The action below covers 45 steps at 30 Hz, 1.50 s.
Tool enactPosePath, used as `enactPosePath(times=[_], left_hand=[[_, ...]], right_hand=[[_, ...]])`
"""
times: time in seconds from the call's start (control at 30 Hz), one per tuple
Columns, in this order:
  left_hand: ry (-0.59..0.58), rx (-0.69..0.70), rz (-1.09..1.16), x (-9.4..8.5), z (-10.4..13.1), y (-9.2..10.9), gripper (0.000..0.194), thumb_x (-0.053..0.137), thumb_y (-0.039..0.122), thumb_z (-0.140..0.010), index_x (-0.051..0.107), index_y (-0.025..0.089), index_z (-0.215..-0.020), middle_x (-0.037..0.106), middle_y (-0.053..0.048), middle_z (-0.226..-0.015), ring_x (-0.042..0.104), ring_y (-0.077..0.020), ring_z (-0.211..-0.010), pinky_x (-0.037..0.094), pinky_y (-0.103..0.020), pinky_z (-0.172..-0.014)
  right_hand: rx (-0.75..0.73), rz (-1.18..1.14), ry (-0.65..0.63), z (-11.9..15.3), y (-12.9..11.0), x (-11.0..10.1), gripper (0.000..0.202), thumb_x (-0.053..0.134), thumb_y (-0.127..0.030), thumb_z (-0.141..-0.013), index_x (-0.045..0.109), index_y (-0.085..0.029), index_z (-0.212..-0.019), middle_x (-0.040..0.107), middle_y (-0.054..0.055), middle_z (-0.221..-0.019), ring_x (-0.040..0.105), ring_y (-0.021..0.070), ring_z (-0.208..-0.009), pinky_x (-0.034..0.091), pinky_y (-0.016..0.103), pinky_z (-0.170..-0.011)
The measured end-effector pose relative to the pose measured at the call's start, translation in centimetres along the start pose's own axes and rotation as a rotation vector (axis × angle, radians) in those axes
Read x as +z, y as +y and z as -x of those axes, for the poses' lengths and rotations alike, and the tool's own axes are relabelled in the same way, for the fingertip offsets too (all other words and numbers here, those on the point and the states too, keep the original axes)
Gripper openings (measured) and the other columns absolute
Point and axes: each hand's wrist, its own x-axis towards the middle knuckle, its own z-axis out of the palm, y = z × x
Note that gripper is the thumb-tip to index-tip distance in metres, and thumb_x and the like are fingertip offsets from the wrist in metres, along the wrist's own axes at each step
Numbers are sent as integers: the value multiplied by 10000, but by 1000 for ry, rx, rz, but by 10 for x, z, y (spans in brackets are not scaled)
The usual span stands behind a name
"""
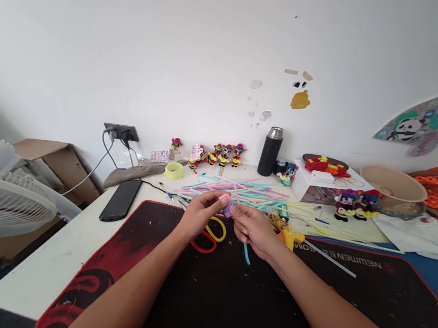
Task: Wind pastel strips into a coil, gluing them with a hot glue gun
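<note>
Both hands meet over the dark desk mat [204,300], fingers closed around a small pink and purple fuzzy piece [228,206] that looks made of pipe cleaners. My left hand [203,212] pinches its pink side between thumb and fingertips. On the purple side, my right hand [251,227] grips with thumb and curled fingers. A pink stem [236,194] rises above the right fingers, and a teal strip [246,254] shows below that hand; whether they join the piece is hidden. Scissors with red and yellow handles [216,230] lie just below my left hand.
Behind the hands lie many pastel pipe cleaners [263,193]. A yellow glue gun [292,236] with a glue stick [332,259] rests at right. Small figures [224,155], a black thermos [269,152] and a white box [306,182] stand toward the wall. Left are a phone [121,200] and fan [5,197].
</note>
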Motion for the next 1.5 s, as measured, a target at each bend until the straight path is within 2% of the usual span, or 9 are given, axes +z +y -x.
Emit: enactPosePath(times=[0.2,0.3,0.4,0.5,0.57,0.73,0.93,1.2,1.5], left_hand=[[-10,-7,27,1,1,3,430,819,549,-783,784,157,-956,717,-38,-842,642,-184,-771,528,-299,-722],[-49,-35,100,-4,-1,-2,428,837,521,-779,783,157,-999,726,-42,-874,638,-178,-781,515,-302,-748],[-135,-72,191,-12,-4,-9,483,874,489,-749,775,166,-1094,742,-61,-966,641,-187,-831,494,-311,-794],[-266,-93,216,-16,-6,-13,430,899,461,-727,792,142,-995,717,-56,-888,598,-167,-792,446,-277,-738],[-308,-104,245,-17,-7,-15,376,903,442,-726,794,138,-917,678,-39,-811,539,-140,-719,394,-255,-657],[-316,-122,411,-15,-6,-19,330,936,385,-687,782,144,-850,614,-19,-735,441,-110,-629,338,-246,-590],[-303,-171,529,-18,-5,-21,364,960,370,-655,786,146,-884,627,-21,-710,520,-115,-637,393,-236,-611],[-256,-153,523,-16,-4,-18,351,952,366,-678,782,134,-879,643,-26,-727,556,-119,-659,445,-257,-681],[-313,-183,498,-15,-3,-18,374,968,340,-636,768,137,-879,624,-14,-710,498,-101,-616,352,-225,-563]], right_hand=[[8,1,-11,1,0,2,491,781,-622,-822,545,-200,-735,347,-114,-446,348,55,-334,159,227,-377],[7,-20,-21,1,-1,2,514,787,-622,-818,512,-202,-703,350,-112,-447,354,52,-339,180,229,-387],[8,-41,-34,1,-3,1,509,782,-622,-826,524,-198,-713,352,-115,-451,346,48,-341,187,230,-398],[10,-65,-63,2,-5,1,489,770,-606,-849,535,-195,-730,351,-116,-456,336,47,-339,176,230,-402],[12,-79,-83,3,-6,1,494,767,-597,-856,514,-197,-715,351,-114,-458,336,47,-339,177,230,-402],[20,-99,-133,5,-5,3,504,773,-582,-859,486,-198,-703,353,-117,-456,340,43,-332,179,223,-399],[35,-107,-168,6,-5,5,489,753,-581,-881,500,-196,-717,339,-121,-447,324,43,-323,157,225,-388],[40,-121,-152,6,-7,7,521,760,-613,-855,477,-202,-705,328,-127,-440,303,40,-317,154,225,-389],[55,-103,-168,6,-4,7,504,755,-623,-856,516,-194,-742,334,-129,-442,323,45,-324,172,221,-393]])
